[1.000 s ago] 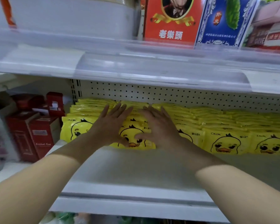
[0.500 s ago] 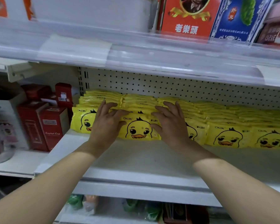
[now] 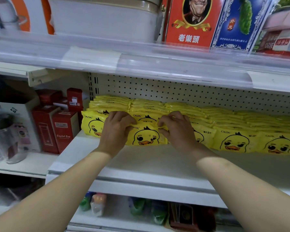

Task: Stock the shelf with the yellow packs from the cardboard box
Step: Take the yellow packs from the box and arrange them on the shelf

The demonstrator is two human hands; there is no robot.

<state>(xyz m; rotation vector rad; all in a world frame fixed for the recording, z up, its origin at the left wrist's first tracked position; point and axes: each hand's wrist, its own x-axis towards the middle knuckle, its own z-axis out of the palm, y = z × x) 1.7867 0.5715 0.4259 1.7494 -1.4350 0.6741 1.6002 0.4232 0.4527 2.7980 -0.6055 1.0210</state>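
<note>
Rows of yellow packs (image 3: 236, 141) printed with a duck face stand on the white shelf (image 3: 141, 164), filling its back from left to right. My left hand (image 3: 115, 131) grips the left top corner of the front yellow pack (image 3: 146, 137) in the second column. My right hand (image 3: 176, 129) pinches that pack's right top corner with curled fingers. The pack stands upright at the front of its row. The cardboard box is out of view.
Red boxes (image 3: 57, 129) and a white box (image 3: 18, 123) stand on the neighbouring shelf to the left. The upper shelf (image 3: 141, 64) overhangs closely, carrying red and blue boxes (image 3: 189, 20). Bottles and boxes sit on the shelf below.
Both hands went from lying flat on the tops of the packs to curling their fingers round the front pack's top corners. The camera moved closer.
</note>
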